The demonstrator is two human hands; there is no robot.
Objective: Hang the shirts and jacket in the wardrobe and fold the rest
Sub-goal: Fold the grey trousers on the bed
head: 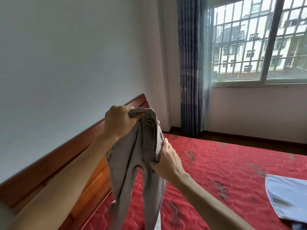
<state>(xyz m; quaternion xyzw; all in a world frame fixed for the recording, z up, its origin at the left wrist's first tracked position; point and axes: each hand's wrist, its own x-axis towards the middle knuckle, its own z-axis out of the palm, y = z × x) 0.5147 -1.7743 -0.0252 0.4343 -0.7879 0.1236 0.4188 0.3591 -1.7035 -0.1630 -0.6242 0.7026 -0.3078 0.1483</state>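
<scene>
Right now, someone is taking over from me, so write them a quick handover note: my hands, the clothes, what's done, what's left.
The left hand grips the top of the grey trousers, held up over the bed. The right hand grips them lower on one side.
A light blue garment lies flat at the bed's right edge.
Done: trousers picked up, not yet folded.
Left: fold the trousers; deal with the blue garment. The wardrobe is out of view, so hanging progress cannot be judged.

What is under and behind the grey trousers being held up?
The red mattress and part of the wooden headboard. The grey trousers hide whatever lies right behind their legs; a pale scrap peeks out at the bottom edge.
</scene>
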